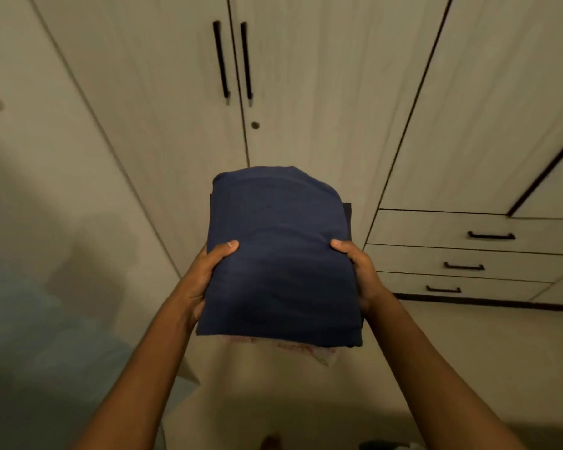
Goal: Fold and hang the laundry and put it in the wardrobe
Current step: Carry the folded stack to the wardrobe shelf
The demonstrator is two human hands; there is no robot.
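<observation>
You hold a folded navy stack of laundry (pixel 281 254) out in front of you, your left hand (pixel 205 277) gripping its left edge and your right hand (pixel 359 276) its right edge, thumbs on top and fingers hidden beneath; a pale patterned piece (pixel 309 347) peeks from under the near edge. Ahead stand the closed wardrobe doors (pixel 176 76) with two black handles (pixel 221 60), and open air lies between them and the stack's far edge. Three shut drawers (pixel 468 248) sit to the right, apart from your right hand.

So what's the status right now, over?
Left hand and right hand grip folded navy-blue cloth stack. Pale wooden wardrobe doors closed ahead.
</observation>
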